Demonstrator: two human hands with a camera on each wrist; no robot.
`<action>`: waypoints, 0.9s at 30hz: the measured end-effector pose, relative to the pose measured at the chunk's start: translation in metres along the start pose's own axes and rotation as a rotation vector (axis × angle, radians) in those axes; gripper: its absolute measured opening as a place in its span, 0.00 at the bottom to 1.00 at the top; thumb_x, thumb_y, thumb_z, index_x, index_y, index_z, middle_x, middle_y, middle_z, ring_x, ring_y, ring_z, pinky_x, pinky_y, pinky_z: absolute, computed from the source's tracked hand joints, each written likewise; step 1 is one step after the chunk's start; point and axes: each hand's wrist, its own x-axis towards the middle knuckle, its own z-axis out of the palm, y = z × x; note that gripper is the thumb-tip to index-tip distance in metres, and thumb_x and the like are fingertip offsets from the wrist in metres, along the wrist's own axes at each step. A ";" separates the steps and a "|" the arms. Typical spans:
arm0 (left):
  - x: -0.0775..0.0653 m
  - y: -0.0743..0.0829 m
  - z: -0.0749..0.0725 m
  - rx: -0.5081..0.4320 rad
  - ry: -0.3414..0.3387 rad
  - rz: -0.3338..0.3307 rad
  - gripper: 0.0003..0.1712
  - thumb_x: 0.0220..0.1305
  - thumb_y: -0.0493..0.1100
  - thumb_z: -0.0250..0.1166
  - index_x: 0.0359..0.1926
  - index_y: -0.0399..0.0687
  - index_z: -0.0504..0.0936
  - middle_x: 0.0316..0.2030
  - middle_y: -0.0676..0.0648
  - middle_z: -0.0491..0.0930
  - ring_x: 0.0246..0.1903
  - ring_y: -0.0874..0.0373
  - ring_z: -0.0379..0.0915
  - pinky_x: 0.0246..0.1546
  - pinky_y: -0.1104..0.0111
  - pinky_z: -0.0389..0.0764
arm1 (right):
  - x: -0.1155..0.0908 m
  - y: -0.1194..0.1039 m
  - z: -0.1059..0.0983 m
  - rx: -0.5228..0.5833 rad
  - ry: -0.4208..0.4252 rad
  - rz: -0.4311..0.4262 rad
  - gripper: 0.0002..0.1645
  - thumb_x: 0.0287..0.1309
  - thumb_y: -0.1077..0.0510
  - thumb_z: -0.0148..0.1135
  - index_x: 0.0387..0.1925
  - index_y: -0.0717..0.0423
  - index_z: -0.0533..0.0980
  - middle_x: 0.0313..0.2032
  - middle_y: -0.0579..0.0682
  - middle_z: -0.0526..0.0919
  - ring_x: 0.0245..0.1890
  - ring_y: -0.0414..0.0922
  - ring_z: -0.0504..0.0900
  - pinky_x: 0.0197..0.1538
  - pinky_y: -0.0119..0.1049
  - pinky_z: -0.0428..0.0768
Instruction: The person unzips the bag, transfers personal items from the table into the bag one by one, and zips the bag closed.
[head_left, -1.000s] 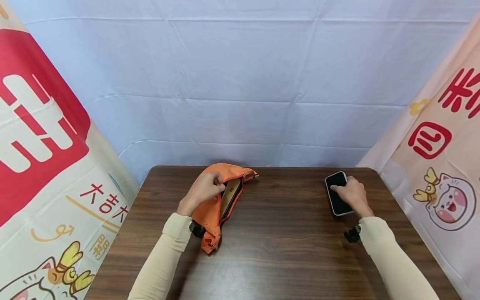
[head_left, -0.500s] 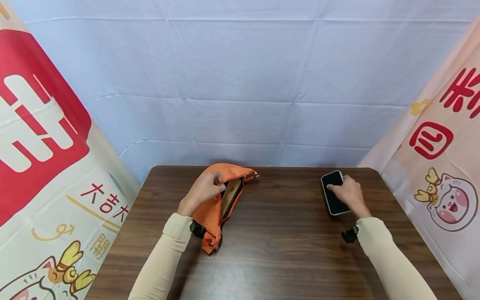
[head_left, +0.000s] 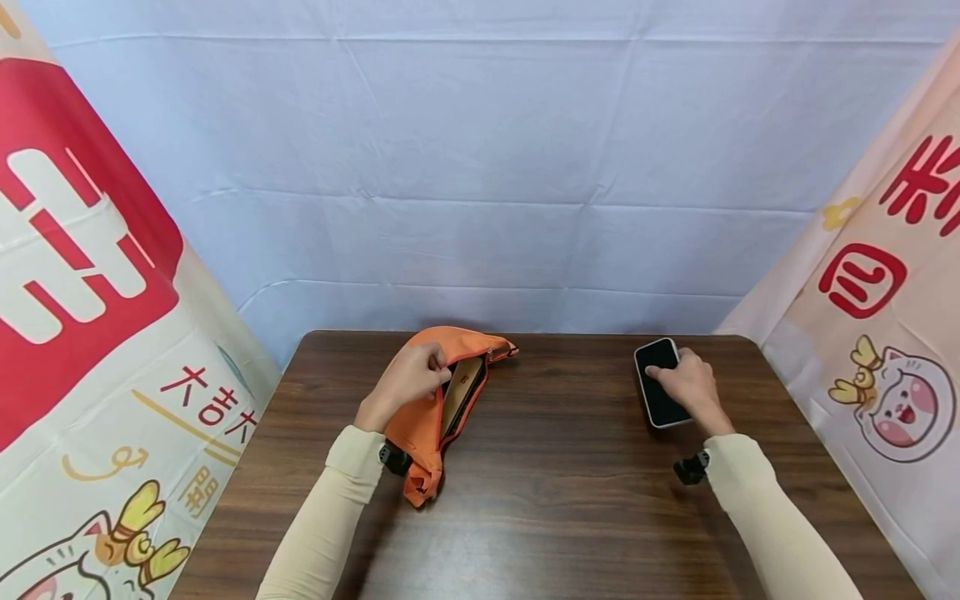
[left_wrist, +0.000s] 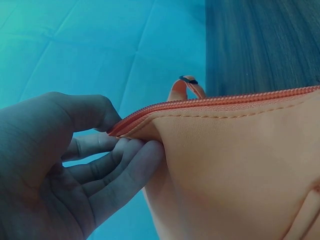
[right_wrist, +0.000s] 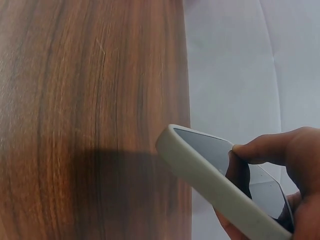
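Note:
An orange zippered bag [head_left: 415, 425] lies at the left of the table with its zipper open. My left hand [head_left: 411, 375] pinches the bag's zipper edge between thumb and fingers. In the left wrist view the thumb lies over the zipper tape [left_wrist: 210, 102] and the fingers are under the fabric. A tan piece [head_left: 459, 393] with a small dark mark shows inside the opening. My right hand [head_left: 692, 385] grips a smartphone [head_left: 660, 392] in a pale case, thumb on its black screen. In the right wrist view the phone [right_wrist: 220, 185] is tilted above the table, over its shadow.
The dark wood table [head_left: 555, 483] runs back to a pale blue cloth backdrop [head_left: 480, 167]. Printed banners hang at the left [head_left: 97, 275] and right [head_left: 885, 350]. A small strap loop [left_wrist: 187, 87] stands up behind the zipper in the left wrist view.
My right hand has moved a little to the left and slightly back with the phone in it. My left hand and the bag stay put.

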 end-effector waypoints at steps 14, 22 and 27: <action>0.000 0.002 -0.001 -0.001 -0.008 0.008 0.04 0.74 0.39 0.66 0.41 0.44 0.79 0.31 0.45 0.80 0.19 0.56 0.80 0.26 0.65 0.84 | -0.001 -0.012 0.007 -0.002 0.021 -0.012 0.38 0.69 0.48 0.67 0.62 0.77 0.68 0.42 0.74 0.82 0.32 0.60 0.87 0.30 0.45 0.84; 0.001 0.001 -0.001 -0.003 -0.008 0.003 0.04 0.74 0.37 0.66 0.40 0.44 0.79 0.31 0.44 0.80 0.19 0.56 0.79 0.26 0.65 0.84 | -0.001 -0.019 0.010 -0.007 0.040 -0.032 0.37 0.68 0.48 0.67 0.61 0.76 0.69 0.42 0.73 0.83 0.33 0.60 0.87 0.31 0.44 0.83; 0.000 0.002 -0.001 -0.005 -0.009 0.003 0.04 0.74 0.37 0.66 0.40 0.44 0.79 0.31 0.44 0.79 0.19 0.55 0.79 0.26 0.65 0.84 | -0.001 -0.023 0.012 -0.002 0.043 -0.048 0.37 0.68 0.48 0.67 0.60 0.76 0.70 0.41 0.72 0.83 0.33 0.60 0.86 0.30 0.43 0.82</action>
